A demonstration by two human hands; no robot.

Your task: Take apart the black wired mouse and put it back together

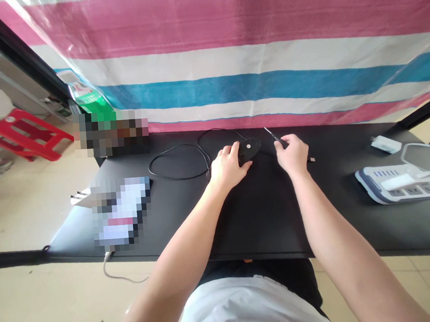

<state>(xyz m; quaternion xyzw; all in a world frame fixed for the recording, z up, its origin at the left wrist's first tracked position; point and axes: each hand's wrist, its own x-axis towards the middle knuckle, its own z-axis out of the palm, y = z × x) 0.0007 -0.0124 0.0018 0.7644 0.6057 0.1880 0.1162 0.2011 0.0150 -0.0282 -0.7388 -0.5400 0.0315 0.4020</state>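
A black computer mouse lies upside down on the black table, its black cable looping off to the left. My left hand grips the near left side of the mouse, fingers curled on it. My right hand is closed around a thin screwdriver, whose shaft points up and left, just right of the mouse. The tip stands apart from the mouse.
A white and blue power strip with a white plug and cable sits at the right, a small white adapter behind it. Blurred items lie at the table's left. A striped tarp hangs behind. A red stool stands far left.
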